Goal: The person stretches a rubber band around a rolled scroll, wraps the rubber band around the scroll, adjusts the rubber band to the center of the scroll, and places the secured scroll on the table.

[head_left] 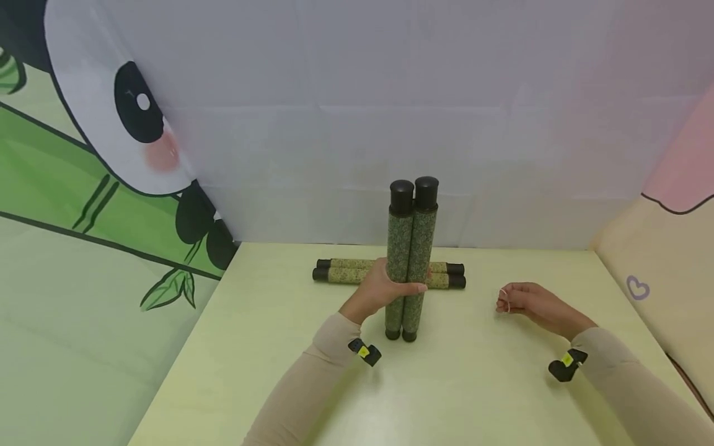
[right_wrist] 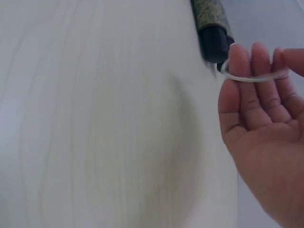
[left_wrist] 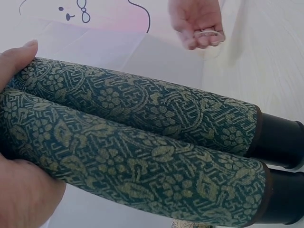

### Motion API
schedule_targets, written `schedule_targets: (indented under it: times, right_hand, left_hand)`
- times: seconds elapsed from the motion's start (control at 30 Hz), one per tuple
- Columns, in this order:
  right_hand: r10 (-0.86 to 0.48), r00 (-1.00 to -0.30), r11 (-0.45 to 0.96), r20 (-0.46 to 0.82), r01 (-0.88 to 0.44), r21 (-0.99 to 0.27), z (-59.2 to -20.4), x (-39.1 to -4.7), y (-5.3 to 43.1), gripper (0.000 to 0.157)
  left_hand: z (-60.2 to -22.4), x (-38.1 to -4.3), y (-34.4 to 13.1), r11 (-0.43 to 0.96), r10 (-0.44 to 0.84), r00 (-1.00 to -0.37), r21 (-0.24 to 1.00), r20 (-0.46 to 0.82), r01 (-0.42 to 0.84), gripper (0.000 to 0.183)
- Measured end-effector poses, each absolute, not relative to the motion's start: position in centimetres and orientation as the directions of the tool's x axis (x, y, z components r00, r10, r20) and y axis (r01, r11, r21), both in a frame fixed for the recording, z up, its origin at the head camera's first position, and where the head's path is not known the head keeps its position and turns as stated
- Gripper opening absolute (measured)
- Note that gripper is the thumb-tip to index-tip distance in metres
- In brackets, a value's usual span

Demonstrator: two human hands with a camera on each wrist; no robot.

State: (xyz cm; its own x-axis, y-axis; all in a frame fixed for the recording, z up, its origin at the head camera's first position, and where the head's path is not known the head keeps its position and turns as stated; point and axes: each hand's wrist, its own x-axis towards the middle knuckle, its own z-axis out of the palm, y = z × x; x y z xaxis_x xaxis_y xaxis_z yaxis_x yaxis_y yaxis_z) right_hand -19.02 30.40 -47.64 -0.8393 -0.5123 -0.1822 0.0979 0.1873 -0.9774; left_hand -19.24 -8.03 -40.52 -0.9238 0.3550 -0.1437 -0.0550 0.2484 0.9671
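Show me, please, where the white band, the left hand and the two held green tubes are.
White band (right_wrist: 249, 80): right wrist view, its lower curve.
Left hand (head_left: 375, 288): head view, its back.
Held green tubes (head_left: 398, 248): head view, patterned body of the left one.

Upright tubes (head_left: 399, 248) in your left hand (head_left: 382, 286), lying tubes (head_left: 347, 275) behind on the table (head_left: 457, 378), loop (right_wrist: 254, 79) rightward in your right hand (head_left: 532, 303)

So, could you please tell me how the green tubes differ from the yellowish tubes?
The green tubes are held nearly upright in the left hand, while the yellowish tubes lie flat on the table. The green tubes look darker than the yellowish tubes. Both have patterned sides and black ends.
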Motion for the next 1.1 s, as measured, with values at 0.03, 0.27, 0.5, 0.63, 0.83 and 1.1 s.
schedule_targets:
  times: [0.03, 0.27, 0.5, 0.63, 0.83, 1.1]
  right_hand:
    - [-0.528, -0.835, 0.121, -0.158, 0.110, -0.986, -47.6, -18.9, 30.2, 0.024]
    - [-0.465, -0.885, -0.114, 0.023, 0.034, -0.993, -47.2, -18.7, 28.5, 0.026]
    - [-0.335, -0.934, -0.267, 0.122, -0.030, -0.963, -46.5, -18.6, 27.4, 0.027]
    - [-0.320, -0.938, -0.376, 0.133, -0.003, -0.927, -46.3, -18.6, 27.2, 0.029]
    - [-0.350, -0.930, -0.516, 0.108, 0.095, -0.851, -46.3, -18.8, 26.8, 0.036]
    - [-0.401, -0.913, -0.641, 0.077, 0.220, -0.736, -45.8, -18.8, 26.5, 0.046]
  left_hand:
    - [-40.6, -19.2, -8.1, 0.250, 0.354, -0.924, 0.967, -0.147, -0.058, 0.109]
    - [-41.3, -18.9, -8.5, 0.260, 0.336, -0.925, 0.962, -0.176, -0.089, 0.120]
    - [-41.6, -19.2, -8.5, 0.209, 0.371, -0.921, 0.977, -0.119, -0.043, 0.115]
    - [-41.6, -19.2, -8.5, 0.203, 0.377, -0.919, 0.979, -0.114, -0.038, 0.114]
    - [-41.3, -19.1, -8.4, 0.245, 0.342, -0.927, 0.967, -0.154, -0.071, 0.123]
    - [-40.9, -19.1, -8.2, 0.258, 0.353, -0.926, 0.965, -0.135, -0.042, 0.114]
